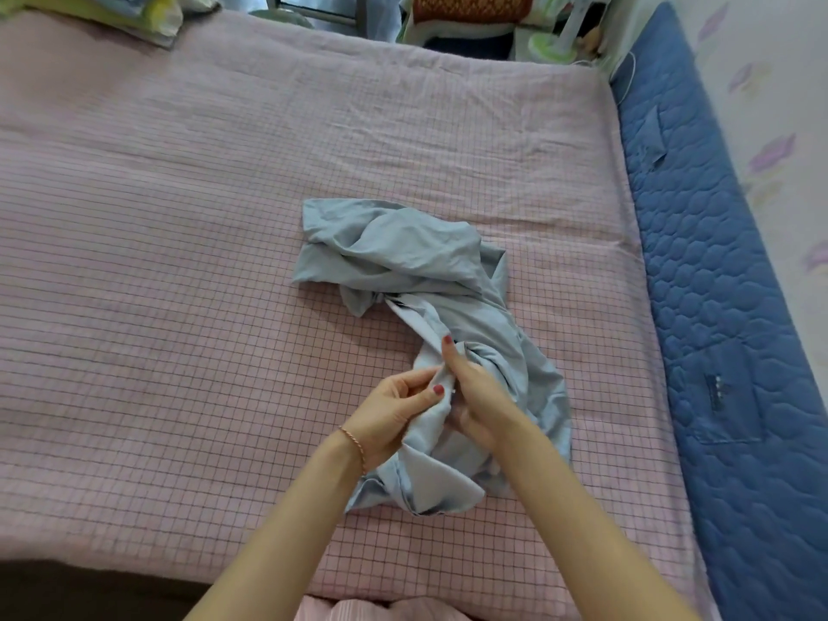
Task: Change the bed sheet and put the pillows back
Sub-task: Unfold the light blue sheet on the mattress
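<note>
Both your hands pinch one edge of the blue sheet (416,280): left hand (394,410), right hand (475,396). Its bunched length runs away from you up the bed (179,217), right hand nearer the bulk.

Reached forward with both bare forearms; left hand (394,407) pinched cloth between thumb and fingers, right hand (475,392) gripped it alongside, thumb raised, hands touching.
</note>
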